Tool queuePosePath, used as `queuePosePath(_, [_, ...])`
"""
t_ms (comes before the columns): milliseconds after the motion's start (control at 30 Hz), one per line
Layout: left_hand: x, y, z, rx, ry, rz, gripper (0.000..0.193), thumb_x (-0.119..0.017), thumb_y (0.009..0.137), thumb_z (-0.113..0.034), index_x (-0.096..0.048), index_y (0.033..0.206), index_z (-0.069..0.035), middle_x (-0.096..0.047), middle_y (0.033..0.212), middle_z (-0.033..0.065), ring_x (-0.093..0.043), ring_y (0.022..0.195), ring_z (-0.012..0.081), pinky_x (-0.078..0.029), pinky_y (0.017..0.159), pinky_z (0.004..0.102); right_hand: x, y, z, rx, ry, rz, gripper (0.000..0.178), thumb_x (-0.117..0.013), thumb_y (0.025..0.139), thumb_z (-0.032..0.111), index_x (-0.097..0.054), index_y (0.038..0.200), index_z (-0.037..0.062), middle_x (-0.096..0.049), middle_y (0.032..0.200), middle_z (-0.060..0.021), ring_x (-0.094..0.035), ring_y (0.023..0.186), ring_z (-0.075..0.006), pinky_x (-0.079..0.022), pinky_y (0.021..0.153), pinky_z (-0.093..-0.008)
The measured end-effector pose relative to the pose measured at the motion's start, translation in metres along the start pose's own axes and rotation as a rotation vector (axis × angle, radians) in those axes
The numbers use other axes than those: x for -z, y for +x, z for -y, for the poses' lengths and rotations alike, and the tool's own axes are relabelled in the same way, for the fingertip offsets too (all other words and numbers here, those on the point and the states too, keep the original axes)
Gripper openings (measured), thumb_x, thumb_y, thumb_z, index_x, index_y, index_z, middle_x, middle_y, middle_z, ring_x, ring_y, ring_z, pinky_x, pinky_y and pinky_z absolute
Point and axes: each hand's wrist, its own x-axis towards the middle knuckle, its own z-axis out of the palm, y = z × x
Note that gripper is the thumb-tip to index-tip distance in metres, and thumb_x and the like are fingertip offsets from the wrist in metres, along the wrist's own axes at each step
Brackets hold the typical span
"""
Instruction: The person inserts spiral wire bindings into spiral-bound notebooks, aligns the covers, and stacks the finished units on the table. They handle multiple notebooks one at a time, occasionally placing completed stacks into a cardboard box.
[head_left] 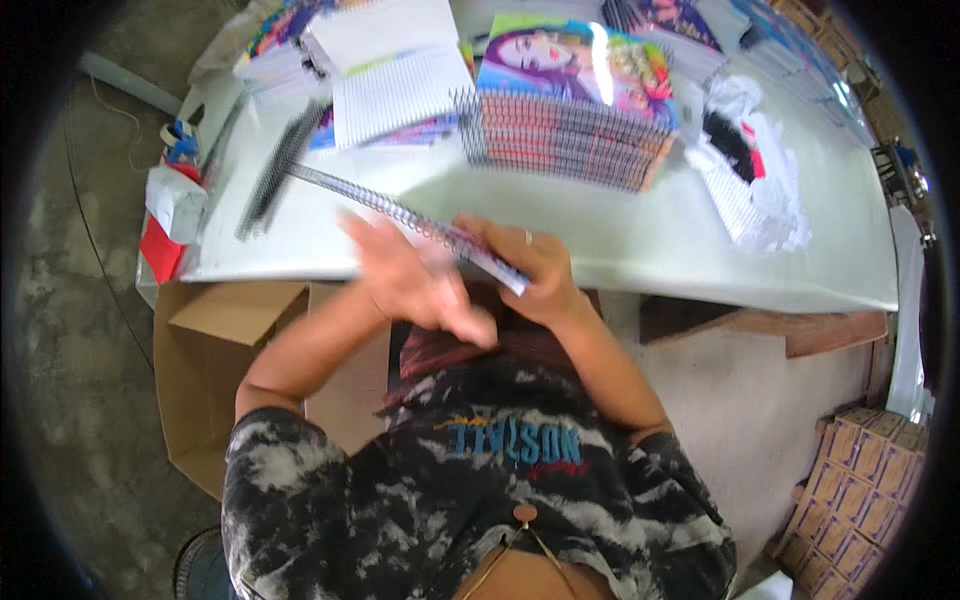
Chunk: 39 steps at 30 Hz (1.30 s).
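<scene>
A spiral-bound notebook [400, 213] lies tilted across the near edge of the white table [640, 250], its wire spine running from upper left to lower right. My right hand [535, 272], a ring on one finger, grips the notebook's near corner. My left hand [415, 280] is blurred, fingers spread, just beside the notebook's lower edge and holding nothing that I can make out.
A stack of spiral notebooks with a colourful portrait cover [570, 110] stands behind. Lined paper blocks [395, 75] and black wire spines [270, 170] lie at left, paper scraps [750, 180] at right. An open cardboard box [215, 360] sits below; stacked cartons [860, 480] at lower right.
</scene>
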Motion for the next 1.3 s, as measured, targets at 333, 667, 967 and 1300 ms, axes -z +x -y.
queuePosePath(333, [0.014, 0.035, -0.016, -0.025, 0.129, -0.07, 0.087, -0.034, 0.078, -0.073, -0.023, 0.139, -0.011, -0.034, 0.128, 0.0243, -0.032, 0.117, 0.0438, -0.013, 0.099, 0.062, -0.006, 0.003, 0.004, -0.082, 0.081, 0.024, 0.054, -0.061, 0.061, -0.002, -0.057, 0.115, 0.0052, -0.063, 0.1, -0.0153, -0.064, 0.085, -0.0299, -0.051, 0.072, -0.0356])
queuePosePath(667, [0.058, 0.09, -0.047, 0.767, -0.664, 0.183, 0.087, -0.049, 0.087, -0.033, 0.008, 0.135, 0.011, 0.011, 0.137, 0.0404, 0.006, 0.13, 0.0528, -0.003, 0.104, 0.0563, -0.034, 0.02, 0.025, -0.091, 0.49, 0.068, 0.062, -0.056, 0.081, 0.034, -0.038, 0.133, 0.0055, -0.029, 0.141, -0.0173, -0.027, 0.13, -0.0368, -0.024, 0.105, -0.0471])
queuePosePath(967, [0.122, 0.102, 0.009, 1.533, -0.931, -0.084, 0.021, -0.06, 0.083, -0.009, -0.061, 0.098, 0.005, -0.063, 0.093, 0.0089, -0.056, 0.081, 0.0112, -0.045, 0.077, 0.0251, 0.018, 0.101, 0.079, -0.381, -0.029, 0.578, 0.022, -0.058, 0.085, 0.024, -0.063, 0.093, 0.0041, -0.06, 0.072, -0.004, -0.056, 0.064, -0.0161, -0.043, 0.067, -0.0332])
queuePosePath(1300, [0.049, 0.081, 0.033, 1.382, -1.538, -0.08, 0.011, -0.057, 0.076, 0.002, -0.059, 0.086, -0.002, -0.058, 0.082, 0.0007, -0.052, 0.075, 0.0058, -0.043, 0.068, 0.0219, 0.017, 0.076, 0.035, -0.714, 0.404, 0.126, 0.02, -0.075, 0.063, -0.001, -0.057, 0.074, -0.0024, -0.064, 0.073, -0.0067, -0.06, 0.067, -0.011, -0.047, 0.063, -0.0243])
